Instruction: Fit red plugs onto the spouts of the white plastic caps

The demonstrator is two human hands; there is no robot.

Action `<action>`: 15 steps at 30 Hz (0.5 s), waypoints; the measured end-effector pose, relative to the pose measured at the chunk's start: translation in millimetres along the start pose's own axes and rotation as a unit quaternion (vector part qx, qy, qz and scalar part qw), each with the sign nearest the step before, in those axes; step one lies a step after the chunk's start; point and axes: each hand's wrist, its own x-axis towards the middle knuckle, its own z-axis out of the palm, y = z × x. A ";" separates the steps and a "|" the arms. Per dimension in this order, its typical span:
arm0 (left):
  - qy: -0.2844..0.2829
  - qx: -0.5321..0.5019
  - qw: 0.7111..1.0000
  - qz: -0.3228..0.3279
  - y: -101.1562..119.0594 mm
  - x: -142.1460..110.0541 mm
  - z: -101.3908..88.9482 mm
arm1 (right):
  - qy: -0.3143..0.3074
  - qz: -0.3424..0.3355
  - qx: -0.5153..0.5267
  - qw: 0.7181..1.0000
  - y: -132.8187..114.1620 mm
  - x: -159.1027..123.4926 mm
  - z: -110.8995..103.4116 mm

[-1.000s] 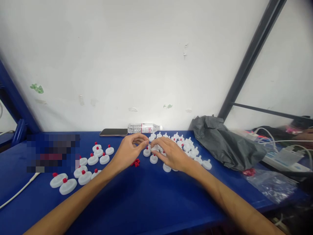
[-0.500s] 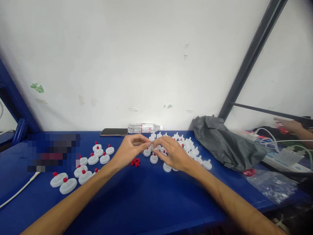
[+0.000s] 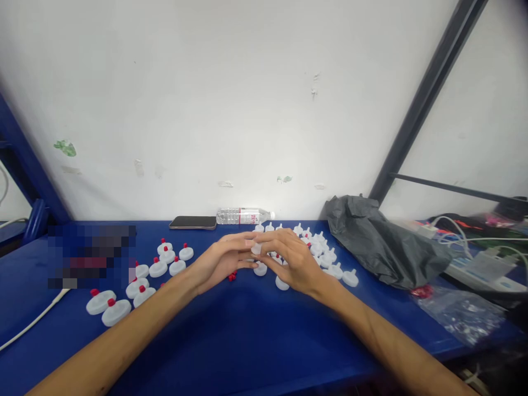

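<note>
Wall (image 3: 231, 104), table (image 3: 231, 341) and lots of little white pieces (image 3: 350, 278)

The pale wall fills the top of the view. Under it is the table, which is blue. On the right, a dark metal post (image 3: 424, 104) stands at a slant. A big black bag (image 3: 379, 242) lies crumpled on the right side of the table, and a see-through bag (image 3: 462, 316) lies just in front of it.

The right hand (image 3: 291, 256) is bent nearly closed, with its thumb and fingers pinching one white piece (image 3: 256, 248) between the two hands. The left hand (image 3: 225, 256) comes from the other side, loosely open, with its fingers long and its thumb lower. Its fingertips are right by that same piece, but whether they hold it is hard to tell.

A clear bottle (image 3: 247, 215) lies on its side near the wall. A dark phone (image 3: 192, 222) lies flat just left of it.

Many white pieces, round with thin spouts pointing up, crowd around the right hand. More stand on the left, with red tops (image 3: 111, 302). Smallest are the loose red caps (image 3: 232, 276), heaped beside the left hand and partly hidden by it.
</note>
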 end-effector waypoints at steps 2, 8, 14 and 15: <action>-0.017 0.008 1.000 -0.004 -1.0 -0.3 1.6 | 0.002 -0.006 0.005 1.000 -1.4 1.0 0.4; 0.034 0.094 0.995 0.030 -4.1 -0.4 5.4 | -0.010 0.006 0.013 1.000 -2.4 0.9 1.2; 0.088 0.079 0.993 0.028 -10.1 1.2 4.7 | -0.029 0.043 0.005 0.999 -5.1 -0.4 3.5; 0.089 0.081 0.993 0.022 -9.8 1.3 4.6 | -0.035 0.045 0.000 0.998 -5.1 -0.5 4.0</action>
